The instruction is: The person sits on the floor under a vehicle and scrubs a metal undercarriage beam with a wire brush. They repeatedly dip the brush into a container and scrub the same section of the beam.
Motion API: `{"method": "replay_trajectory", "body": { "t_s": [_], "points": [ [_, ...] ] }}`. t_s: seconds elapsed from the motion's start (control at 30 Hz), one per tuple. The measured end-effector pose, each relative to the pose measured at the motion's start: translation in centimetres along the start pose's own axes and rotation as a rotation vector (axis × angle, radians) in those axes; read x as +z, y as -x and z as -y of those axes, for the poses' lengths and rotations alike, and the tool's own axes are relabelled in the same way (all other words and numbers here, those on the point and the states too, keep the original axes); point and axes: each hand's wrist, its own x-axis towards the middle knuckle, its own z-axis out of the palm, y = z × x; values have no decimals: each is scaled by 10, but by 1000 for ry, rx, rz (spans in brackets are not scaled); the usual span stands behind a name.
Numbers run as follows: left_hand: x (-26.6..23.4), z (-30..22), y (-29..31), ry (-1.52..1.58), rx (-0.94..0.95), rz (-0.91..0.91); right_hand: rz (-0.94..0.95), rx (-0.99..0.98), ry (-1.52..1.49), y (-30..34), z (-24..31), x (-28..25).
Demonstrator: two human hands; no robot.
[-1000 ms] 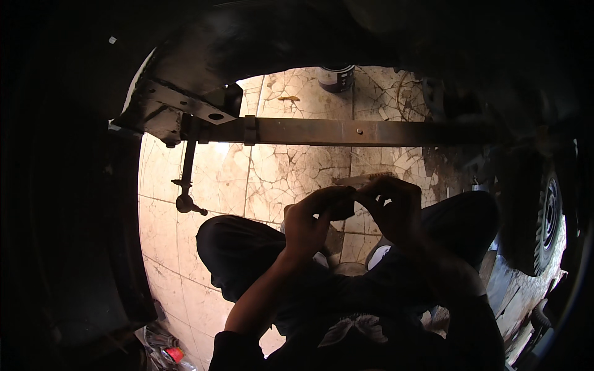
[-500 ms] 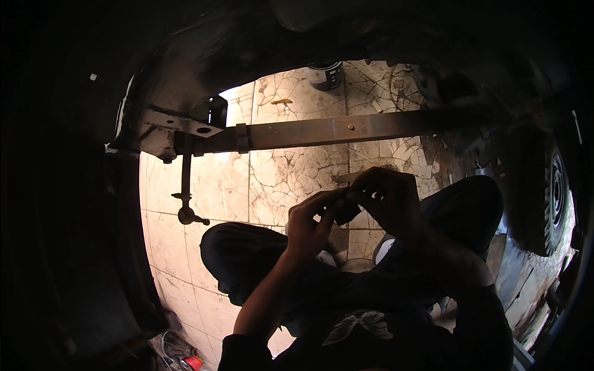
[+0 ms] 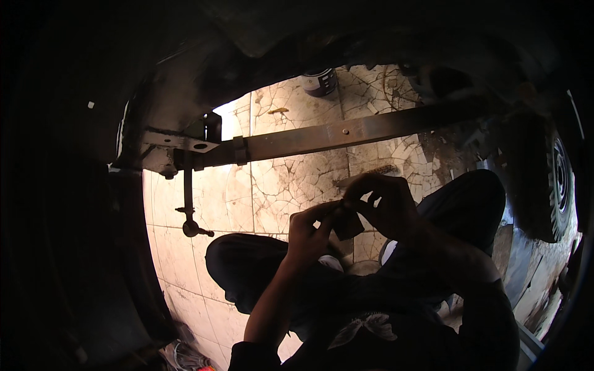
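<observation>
My left hand (image 3: 304, 236) and my right hand (image 3: 388, 203) meet in front of my knees, their fingertips pinched close together. Between them hangs a small dark flat piece (image 3: 349, 227) with squarish edges; the shade hides its kind. Both hands seem to grip it near its upper edge. Beyond the hands a long flat metal bar (image 3: 297, 141), like a leaf spring, crosses under the vehicle. Left of my knee a link with a ball end (image 3: 190, 227) hangs down from a bracket (image 3: 179, 142).
A dark can (image 3: 320, 83) stands on the cracked tile floor (image 3: 284, 179) beyond the bar. A brush (image 3: 371, 175) lies just past my right hand. To the right is a tyred wheel (image 3: 559, 185). Dark bodywork (image 3: 80, 247) closes in from the left and above.
The view has shifted slightly. The dark piece now hangs more plainly below my fingertips, and my hands have turned a little around it.
</observation>
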Motion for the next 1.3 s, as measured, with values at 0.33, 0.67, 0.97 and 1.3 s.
{"method": "replay_trajectory", "body": {
  "t_s": [0.33,0.67,0.97,1.3],
  "points": [
    [-3,3,-2,507,-148,45,84,-69,-52,-6,6,-7],
    [-2,11,0,881,-38,77,75,-360,74,3,4,-8],
    [-2,14,-14,427,-109,-70,-161,-131,-223,-4,-14,20],
    [-14,-56,12,103,-154,-52,-22,-408,177,3,4,4]
  ]
}}
